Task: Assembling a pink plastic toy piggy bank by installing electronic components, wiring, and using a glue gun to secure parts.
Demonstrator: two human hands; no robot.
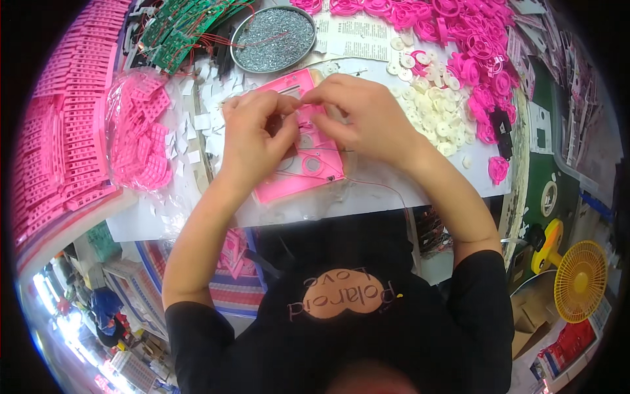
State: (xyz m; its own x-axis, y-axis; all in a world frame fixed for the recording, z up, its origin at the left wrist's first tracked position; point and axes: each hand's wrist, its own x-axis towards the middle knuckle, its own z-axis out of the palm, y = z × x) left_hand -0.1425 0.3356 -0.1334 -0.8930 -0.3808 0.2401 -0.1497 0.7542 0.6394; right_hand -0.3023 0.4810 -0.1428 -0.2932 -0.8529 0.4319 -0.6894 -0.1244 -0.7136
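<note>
A pink plastic casing (pixel 272 190) lies on the white table top in front of me, slightly turned, with round openings, small screws and thin wires on its face. Over its upper half, my left hand (pixel 257 128) is closed in a pinch. Facing it from the other side, my right hand (pixel 357 117) is pinched too, and the fingertips of both nearly meet above the casing. Whatever sits between the fingers is too small and covered to name. One thin wire trails from the casing's lower right corner towards the table's front edge.
Behind the casing stands a round metal tray (pixel 274 41) of small screws, beside green circuit boards (pixel 174 49) with red wires. White plastic discs (pixel 436 108) and pink rings (pixel 482 79) pile up at right. Left are bagged pink parts (pixel 141 131) and stacked pink strips (pixel 65 125). A yellow fan (pixel 580 281) stands lower right.
</note>
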